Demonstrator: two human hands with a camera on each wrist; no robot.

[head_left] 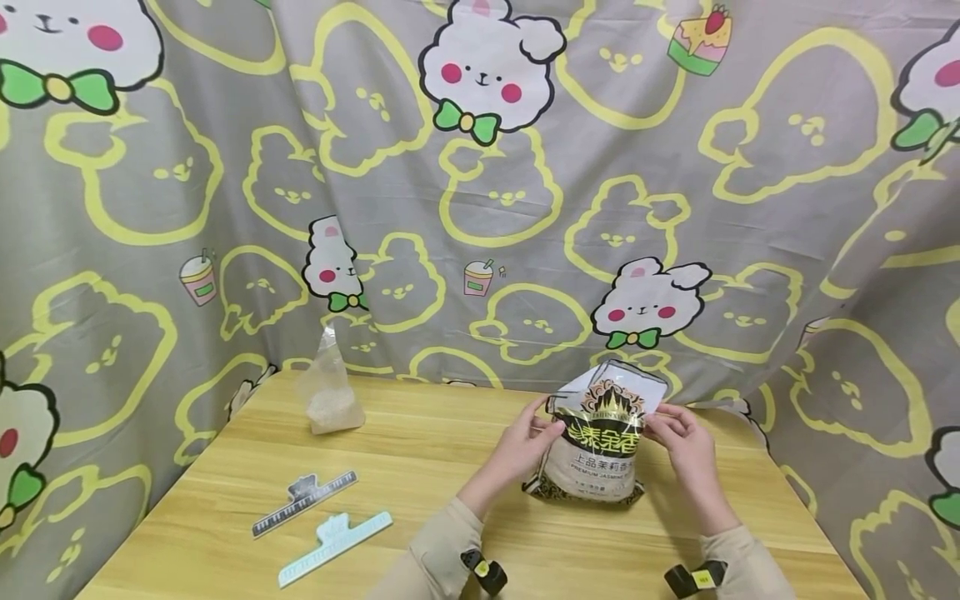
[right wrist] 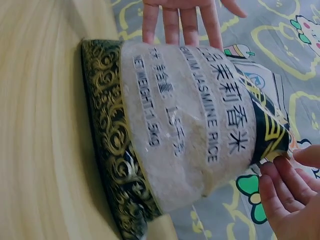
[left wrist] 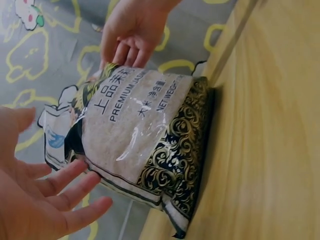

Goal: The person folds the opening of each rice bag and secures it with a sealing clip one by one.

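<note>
Jasmine rice bag stands on a wood-grained table. The left hand has fingers spread just beside it; the right hand pinches its edge.

A patterned grey curtain closes in a light wood-grain table, with two clips and a clear pouch on its left side.
From where I stand, the pouch sits upright toward the back left, its top drawn up to a peak and pale, grainy contents settled at the bottom. In front of it lie a dark clip and, just beside that and closer to the front, a pale blue clip; their long bars slant the same way. The curtain hangs in soft folds, printed with yellow outlined animal shapes, white rabbits in green bows, small drink cups and a cake slice topped with a strawberry.
</note>
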